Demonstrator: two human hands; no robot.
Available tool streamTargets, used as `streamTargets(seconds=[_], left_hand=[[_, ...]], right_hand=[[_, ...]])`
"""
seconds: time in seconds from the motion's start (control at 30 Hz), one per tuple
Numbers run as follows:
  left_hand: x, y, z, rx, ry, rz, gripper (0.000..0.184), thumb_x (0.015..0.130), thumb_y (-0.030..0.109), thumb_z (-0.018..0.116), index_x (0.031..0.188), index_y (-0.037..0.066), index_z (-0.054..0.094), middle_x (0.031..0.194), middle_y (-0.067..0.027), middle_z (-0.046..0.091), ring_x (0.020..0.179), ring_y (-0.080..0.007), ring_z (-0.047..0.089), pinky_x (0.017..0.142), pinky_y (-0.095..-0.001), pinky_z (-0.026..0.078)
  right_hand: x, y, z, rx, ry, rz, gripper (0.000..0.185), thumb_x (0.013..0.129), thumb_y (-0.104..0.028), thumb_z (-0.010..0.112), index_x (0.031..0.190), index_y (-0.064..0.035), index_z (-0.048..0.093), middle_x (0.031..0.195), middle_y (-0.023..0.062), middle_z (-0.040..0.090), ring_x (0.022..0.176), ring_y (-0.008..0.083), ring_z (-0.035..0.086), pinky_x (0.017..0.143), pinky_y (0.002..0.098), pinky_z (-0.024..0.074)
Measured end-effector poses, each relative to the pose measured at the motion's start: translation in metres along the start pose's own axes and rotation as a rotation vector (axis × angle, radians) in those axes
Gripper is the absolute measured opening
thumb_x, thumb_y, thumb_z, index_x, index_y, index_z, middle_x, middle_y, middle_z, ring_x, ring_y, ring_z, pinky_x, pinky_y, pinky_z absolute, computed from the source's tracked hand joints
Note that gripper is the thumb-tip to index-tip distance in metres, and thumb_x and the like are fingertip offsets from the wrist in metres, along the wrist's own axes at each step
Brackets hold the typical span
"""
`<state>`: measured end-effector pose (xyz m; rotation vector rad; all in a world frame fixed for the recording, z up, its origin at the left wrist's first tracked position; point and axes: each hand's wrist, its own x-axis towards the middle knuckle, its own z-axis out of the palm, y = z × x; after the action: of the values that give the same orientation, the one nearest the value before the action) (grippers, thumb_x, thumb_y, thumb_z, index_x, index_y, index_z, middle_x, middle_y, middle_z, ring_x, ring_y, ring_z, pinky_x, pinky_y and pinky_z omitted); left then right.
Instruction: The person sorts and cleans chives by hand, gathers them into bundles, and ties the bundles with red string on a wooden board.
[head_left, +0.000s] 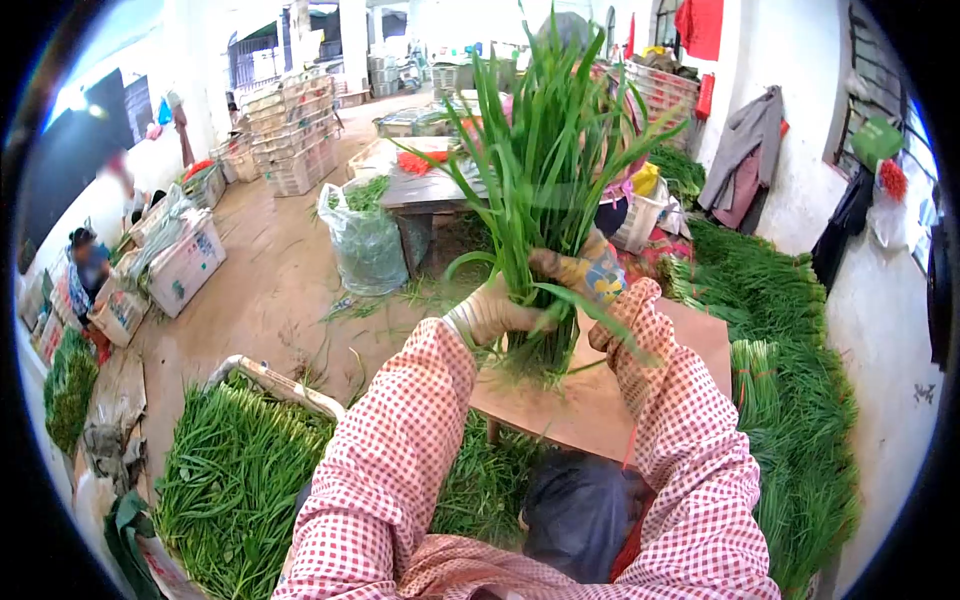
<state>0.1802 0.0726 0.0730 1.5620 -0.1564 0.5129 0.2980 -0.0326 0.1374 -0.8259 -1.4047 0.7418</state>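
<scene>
Upright in front of me stands a large bunch of green chives (545, 170), its long flat leaves fanning out at the top. My left hand (497, 312), in a pale glove, is wrapped around the bunch's lower left side. On the right side, slightly higher, my right hand (585, 272) grips it too; its glove is partly blue and yellow. The cut lower end hangs over or rests on a brown board (640, 380); I cannot tell which. Motion blurs some leaves near my right wrist.
Loose chives fill a crate (250, 470) at lower left. Tied bunches (770, 400) line the right wall. A dark plastic bag (580, 510) is below the board. Behind stand a small table (430, 190), a clear bag of greens (365, 245) and stacked crates (290, 135). A person (88, 265) sits far left.
</scene>
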Motion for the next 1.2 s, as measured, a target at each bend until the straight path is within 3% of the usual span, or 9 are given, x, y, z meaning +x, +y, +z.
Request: streamTargets(seconds=[0.2, 0.37, 0.47, 0.57, 0.73, 0.83, 0.93, 1.07, 1.2], left_hand=[[0.002, 0.002, 0.022, -0.208, 0.076, -0.027, 0.058, 0.066, 0.011, 0.079, 0.120, 0.007, 0.056, 0.110, -0.0032, 0.062, 0.100, -0.0153, 0.057, 0.089, -0.0321, 0.046], [0.038, -0.045, -0.005, 0.428, -0.087, 0.015, 0.039, 0.080, 0.018, 0.065, 0.116, 0.009, 0.055, 0.103, -0.0043, 0.063, 0.093, -0.0183, 0.058, 0.084, -0.0338, 0.047], [0.012, -0.038, 0.015, -0.354, 0.495, -0.569, 0.026, 0.091, 0.023, 0.048, 0.112, 0.011, 0.056, 0.103, -0.0052, 0.064, 0.089, -0.0212, 0.059, 0.085, -0.0337, 0.048], [-0.004, 0.020, 0.043, 1.233, 0.148, -0.476, 0.055, 0.075, 0.026, 0.066, 0.124, 0.006, 0.048, 0.122, -0.0131, 0.056, 0.114, -0.0279, 0.051, 0.099, -0.0306, 0.039], [-0.084, 0.081, 0.004, 0.824, 0.374, -0.211, 0.046, 0.072, 0.018, 0.071, 0.110, -0.002, 0.055, 0.095, -0.0140, 0.065, 0.086, -0.0226, 0.064, 0.076, -0.0310, 0.052], [-0.126, 0.101, 0.002, 0.246, 0.483, -0.461, 0.047, 0.081, 0.043, 0.063, 0.103, 0.002, 0.059, 0.085, -0.0070, 0.064, 0.066, -0.0148, 0.060, 0.058, -0.0267, 0.048], [-0.147, 0.076, 0.037, -0.511, 0.437, -0.583, 0.063, 0.083, 0.057, 0.058, 0.115, 0.003, 0.055, 0.091, -0.0097, 0.063, 0.072, -0.0164, 0.061, 0.059, -0.0263, 0.049], [-0.191, 0.030, 0.055, -0.833, 0.443, -0.557, 0.064, 0.082, 0.053, 0.060, 0.121, 0.002, 0.050, 0.099, -0.0107, 0.062, 0.076, -0.0177, 0.061, 0.066, -0.0279, 0.050], [-0.233, 0.003, 0.064, -0.913, 0.534, -0.646, 0.067, 0.082, 0.049, 0.061, 0.127, 0.001, 0.046, 0.107, -0.0118, 0.061, 0.080, -0.0189, 0.061, 0.073, -0.0294, 0.051]], right_hand=[[-0.031, 0.019, -0.034, 0.152, -0.117, 0.109, 0.082, 0.064, -0.040, 0.083, 0.129, -0.0053, 0.047, 0.120, 0.0078, 0.057, 0.107, 0.0207, 0.055, 0.090, 0.0363, 0.0460], [-0.024, -0.003, -0.025, 0.126, -0.185, 0.090, 0.061, 0.070, -0.029, 0.080, 0.120, -0.0054, 0.055, 0.116, 0.0089, 0.060, 0.105, 0.0203, 0.057, 0.090, 0.0366, 0.0468], [-0.025, -0.007, -0.009, -0.358, -0.035, -0.022, 0.061, 0.069, -0.028, 0.079, 0.119, -0.0048, 0.055, 0.115, 0.0110, 0.060, 0.104, 0.0206, 0.057, 0.091, 0.0363, 0.0457], [-0.033, -0.012, 0.018, -0.372, 0.209, -0.016, 0.065, 0.067, -0.033, 0.080, 0.119, -0.0015, 0.054, 0.116, 0.0144, 0.060, 0.105, 0.0228, 0.057, 0.093, 0.0353, 0.0441], [0.020, 0.047, -0.033, 0.397, 0.165, -0.205, 0.042, 0.083, -0.015, 0.066, 0.117, 0.0037, 0.052, 0.106, 0.0149, 0.064, 0.098, 0.0253, 0.060, 0.087, 0.0416, 0.0521], [0.023, 0.035, -0.020, 1.015, -0.043, 0.035, 0.043, 0.083, -0.026, 0.066, 0.113, 0.0028, 0.056, 0.105, 0.0158, 0.064, 0.096, 0.0283, 0.062, 0.084, 0.0426, 0.0532], [-0.017, 0.001, 0.078, -0.425, 0.247, -0.176, 0.049, 0.083, -0.040, 0.064, 0.109, 0.0015, 0.060, 0.100, 0.0134, 0.065, 0.089, 0.0305, 0.063, 0.079, 0.0418, 0.0543], [-0.079, 0.083, 0.156, -0.978, -0.142, -0.769, 0.033, 0.082, -0.023, 0.057, 0.112, -0.0081, 0.058, 0.070, -0.0015, 0.055, 0.055, 0.0200, 0.052, 0.055, 0.0343, 0.0444], [-0.144, 0.082, 0.200, -0.704, -0.384, -0.782, 0.033, 0.079, -0.021, 0.063, 0.108, -0.0061, 0.058, 0.084, 0.0031, 0.057, 0.071, 0.0210, 0.054, 0.067, 0.0357, 0.0452]])
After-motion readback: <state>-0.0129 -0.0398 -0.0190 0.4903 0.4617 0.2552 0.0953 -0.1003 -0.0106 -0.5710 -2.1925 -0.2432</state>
